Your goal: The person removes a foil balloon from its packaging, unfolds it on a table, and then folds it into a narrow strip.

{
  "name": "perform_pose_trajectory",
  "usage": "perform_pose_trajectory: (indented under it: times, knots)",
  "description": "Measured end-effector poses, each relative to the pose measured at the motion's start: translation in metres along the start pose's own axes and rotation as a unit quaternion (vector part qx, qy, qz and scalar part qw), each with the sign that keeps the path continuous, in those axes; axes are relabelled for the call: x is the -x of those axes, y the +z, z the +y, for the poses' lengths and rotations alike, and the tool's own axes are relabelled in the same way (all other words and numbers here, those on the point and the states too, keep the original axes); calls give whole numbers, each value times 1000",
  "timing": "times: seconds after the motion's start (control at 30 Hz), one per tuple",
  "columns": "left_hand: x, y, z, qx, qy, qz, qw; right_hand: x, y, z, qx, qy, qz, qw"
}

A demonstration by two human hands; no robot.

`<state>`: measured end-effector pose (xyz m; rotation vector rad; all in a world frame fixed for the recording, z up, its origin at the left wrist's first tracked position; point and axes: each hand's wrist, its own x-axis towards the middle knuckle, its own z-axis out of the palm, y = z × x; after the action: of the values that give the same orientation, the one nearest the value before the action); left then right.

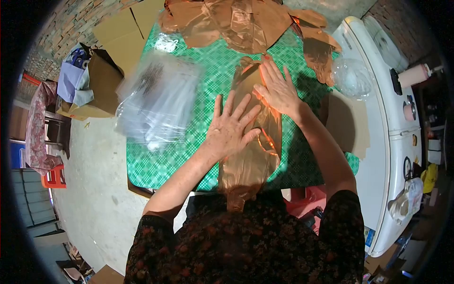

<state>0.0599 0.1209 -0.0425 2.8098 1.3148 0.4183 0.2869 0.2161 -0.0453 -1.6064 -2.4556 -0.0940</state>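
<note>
A long copper-coloured sheet of thin, shiny material [246, 165] lies over the green checked tablecloth [161, 165], its near end hanging past the table edge towards my body. My left hand [231, 128] rests on its left part, fingers spread. Farther up on the right side, my right hand [276, 87] lies flat with the thumb apart. Bright orange edging shows beside and below my right hand. More copper-coloured pieces [231, 21] are heaped at the far end of the table.
Clear plastic bags [158, 102] are stacked at the table's left. A clear round plastic bundle [351, 78] and cardboard [347, 123] are on the right, beside a white fridge [402, 109]. An open cardboard box [101, 80] stands left, near an orange stool [56, 177].
</note>
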Motion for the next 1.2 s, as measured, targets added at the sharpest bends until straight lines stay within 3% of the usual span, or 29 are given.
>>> perform_pose_trajectory:
  times: [0.2, 0.33, 0.47, 0.57, 0.6, 0.7, 0.73, 0.83, 0.93, 1.2]
  knots:
    - [1, 4, -1, -6, 2, 11, 1000, 3, -6, -5, 11, -33, 34, 999]
    - [1, 4, -1, -22, 0, -10, 1000, 21, -5, -23, -7, -122, -33, 992]
    - [0, 9, -2, 5, 14, 42, 999, 19, 3, -17, -45, -94, -31, 994]
    - [0, 8, -2, 1, 13, 36, 999, 22, -5, -11, 151, -35, -46, 987]
    - [0, 7, -2, -5, 10, 27, 1000, 24, -9, -7, 132, -55, 43, 989]
    - [2, 5, -1, -14, 3, 8, 1000, 56, -54, -7, 109, -5, 93, 990]
    - [2, 6, -1, -14, 4, 11, 1000, 74, -50, 5, 94, -58, 210, 972]
    - [0, 6, -2, -9, 11, 26, 1000, 120, -79, -11, -37, 89, 83, 992]
    - [2, 9, -4, -14, 14, 34, 999, 154, -70, -37, -39, -31, 43, 998]
    - [2, 9, -3, -22, 15, 43, 999, 180, -51, -63, -58, -18, 3, 998]
